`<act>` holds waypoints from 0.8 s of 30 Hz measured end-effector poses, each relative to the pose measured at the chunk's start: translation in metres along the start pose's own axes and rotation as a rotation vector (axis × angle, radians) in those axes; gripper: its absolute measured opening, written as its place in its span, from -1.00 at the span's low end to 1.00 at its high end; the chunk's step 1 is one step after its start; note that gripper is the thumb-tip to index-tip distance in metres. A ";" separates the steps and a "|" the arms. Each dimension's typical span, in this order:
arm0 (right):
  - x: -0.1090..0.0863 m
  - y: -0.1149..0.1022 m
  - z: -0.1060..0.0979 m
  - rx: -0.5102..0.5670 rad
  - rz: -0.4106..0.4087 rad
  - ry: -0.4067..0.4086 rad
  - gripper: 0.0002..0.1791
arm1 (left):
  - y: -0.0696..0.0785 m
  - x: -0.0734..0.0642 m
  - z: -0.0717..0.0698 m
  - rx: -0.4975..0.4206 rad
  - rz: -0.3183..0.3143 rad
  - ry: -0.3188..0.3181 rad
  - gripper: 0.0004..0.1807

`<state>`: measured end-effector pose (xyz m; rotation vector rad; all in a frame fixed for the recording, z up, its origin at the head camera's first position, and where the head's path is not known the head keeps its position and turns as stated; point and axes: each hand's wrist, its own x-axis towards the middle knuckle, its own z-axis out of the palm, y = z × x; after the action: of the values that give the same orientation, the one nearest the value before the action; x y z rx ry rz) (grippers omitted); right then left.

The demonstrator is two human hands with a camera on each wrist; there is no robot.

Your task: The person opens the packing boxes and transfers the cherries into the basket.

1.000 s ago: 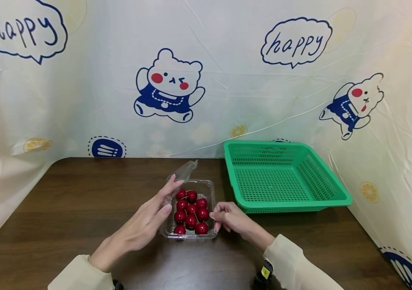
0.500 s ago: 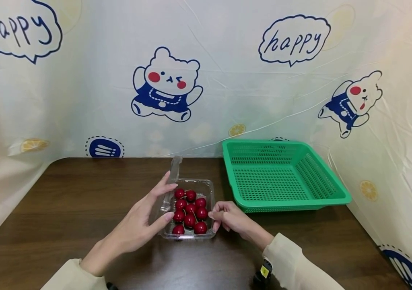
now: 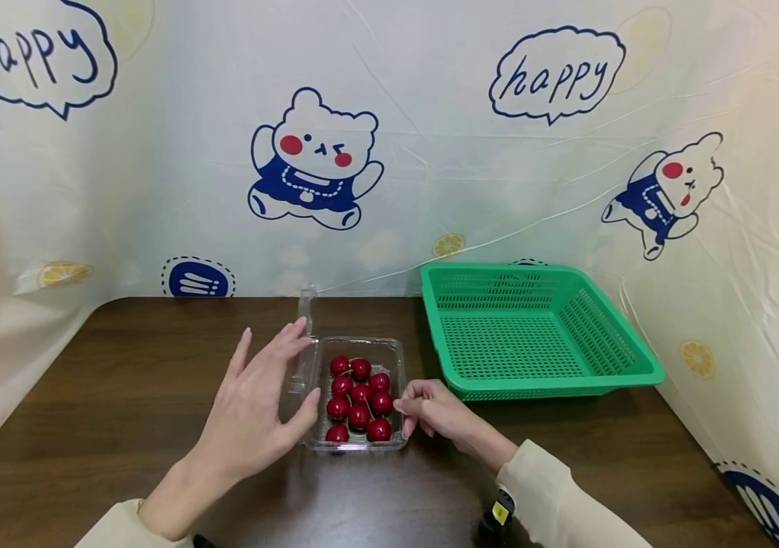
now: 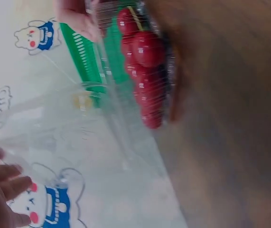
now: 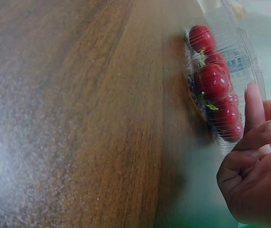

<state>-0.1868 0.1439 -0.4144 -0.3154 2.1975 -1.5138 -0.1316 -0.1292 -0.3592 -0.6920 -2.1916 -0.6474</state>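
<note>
A clear plastic box [image 3: 362, 447] holding several red cherries [image 3: 358, 417] sits on the table, its hinged clear lid [image 3: 304, 306] swung up on the left side. My left hand [image 3: 249, 418] is left of the box with fingers spread, touching the lid; the left wrist view shows the fingers [image 4: 14, 186] straight against the lid film [image 4: 54, 121]. At the right wall, my right hand [image 3: 436, 409] pinches the rim between thumb and index finger. The right wrist view shows that hand [image 5: 261, 178] beside the cherries [image 5: 214, 81], its other fingers curled.
A green perforated plastic basket [image 3: 506, 384] stands at the back right, close to the right hand. Behind the brown wooden table [image 3: 157, 365] hangs a patterned curtain [image 3: 430, 190] with bear drawings, reaching round both sides.
My left hand has moved left and its fingers have spread wider. The lid has swung further leftward, away from over the cherries. My right hand has stayed at the rim.
</note>
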 end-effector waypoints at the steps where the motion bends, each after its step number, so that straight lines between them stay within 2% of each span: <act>1: 0.000 0.000 0.000 -0.001 0.000 0.001 -0.78 | 0.001 0.001 -0.001 0.019 -0.014 0.011 -0.41; 6: 0.000 0.000 0.001 -0.001 0.001 0.003 -0.79 | 0.005 0.005 -0.007 0.052 -0.136 0.039 -0.46; 11: -0.001 0.000 0.001 0.007 0.008 -0.005 -0.79 | 0.004 0.003 -0.012 0.063 -0.245 0.067 -0.47; 18: -0.002 -0.003 0.000 0.005 0.012 -0.005 -0.79 | 0.001 0.005 -0.018 0.100 -0.305 0.092 -0.53; 24: -0.002 -0.003 0.001 0.012 0.018 -0.010 -0.79 | -0.004 0.007 -0.023 0.182 -0.358 0.060 -0.50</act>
<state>-0.1845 0.1433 -0.4115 -0.2979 2.1772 -1.5126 -0.1274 -0.1445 -0.3408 -0.1840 -2.3031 -0.6260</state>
